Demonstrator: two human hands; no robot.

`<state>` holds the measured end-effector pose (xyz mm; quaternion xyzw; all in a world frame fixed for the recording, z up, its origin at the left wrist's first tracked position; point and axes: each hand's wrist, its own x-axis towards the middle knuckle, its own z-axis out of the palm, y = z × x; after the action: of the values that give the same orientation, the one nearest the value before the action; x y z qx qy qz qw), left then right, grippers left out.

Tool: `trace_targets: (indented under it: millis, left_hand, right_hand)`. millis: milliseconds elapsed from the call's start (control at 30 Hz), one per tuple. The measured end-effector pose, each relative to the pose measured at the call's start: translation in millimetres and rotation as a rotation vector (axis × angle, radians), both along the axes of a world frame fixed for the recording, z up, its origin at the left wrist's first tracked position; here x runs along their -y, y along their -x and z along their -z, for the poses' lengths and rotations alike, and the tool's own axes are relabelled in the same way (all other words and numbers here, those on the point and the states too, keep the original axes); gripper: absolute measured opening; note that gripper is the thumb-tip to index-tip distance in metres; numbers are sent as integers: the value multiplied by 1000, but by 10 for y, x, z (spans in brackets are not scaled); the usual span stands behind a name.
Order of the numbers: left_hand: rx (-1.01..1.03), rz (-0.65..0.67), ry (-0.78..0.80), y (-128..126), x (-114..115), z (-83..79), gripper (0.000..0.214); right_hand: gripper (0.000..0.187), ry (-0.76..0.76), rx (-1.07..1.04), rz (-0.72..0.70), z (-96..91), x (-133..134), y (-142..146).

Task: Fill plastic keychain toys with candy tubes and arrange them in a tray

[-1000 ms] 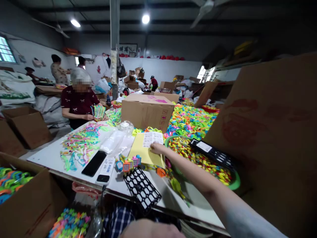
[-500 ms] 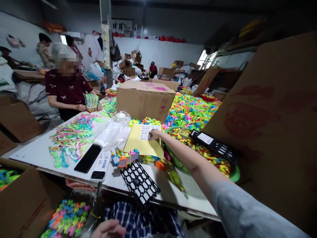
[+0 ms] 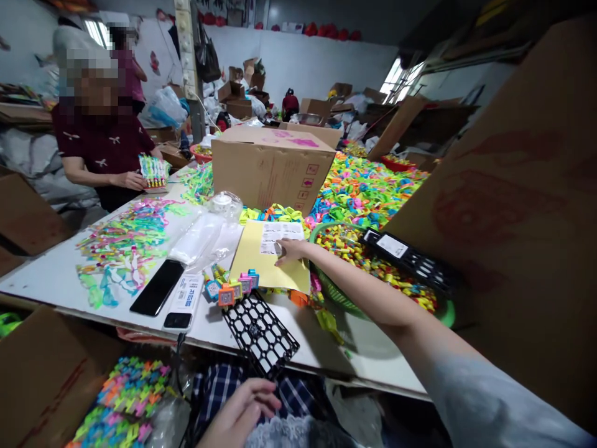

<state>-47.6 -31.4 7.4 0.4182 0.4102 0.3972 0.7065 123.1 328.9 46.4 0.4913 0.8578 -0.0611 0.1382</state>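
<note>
My right hand reaches across the white table and rests on a yellow envelope bearing a white printed slip; its fingers press down together on the paper. My left hand lies low by my lap over checked cloth, fingers loosely curled, holding nothing. A black plastic grid tray sits at the table's near edge, with a short row of small coloured toy blocks beside it.
A green basket of small coloured pieces carries another black tray. A cardboard box, a phone, a white remote-like device, clear bags and piles of coloured plastic cover the table. A person across holds a toy bundle.
My view has tilted downward. My right hand slid a little toward me along the envelope, off the white slip. My left hand has come into sight at the bottom.
</note>
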Motion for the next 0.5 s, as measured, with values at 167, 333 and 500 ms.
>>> trace_targets:
  millis: [167,333,500]
  left_hand:
    - [-180,198,-110,-371,-408,-232,47]
    - [-183,215,-196,-609,-679,-356,41]
    - [-191,195,-119,-668,-634,-241,44]
  right_hand:
    - [74,23,27,-5,-50,225,-40]
    - [68,-69,-16,36,-5,299,-22]
    - [71,-74,-35,67,-15,295,-1]
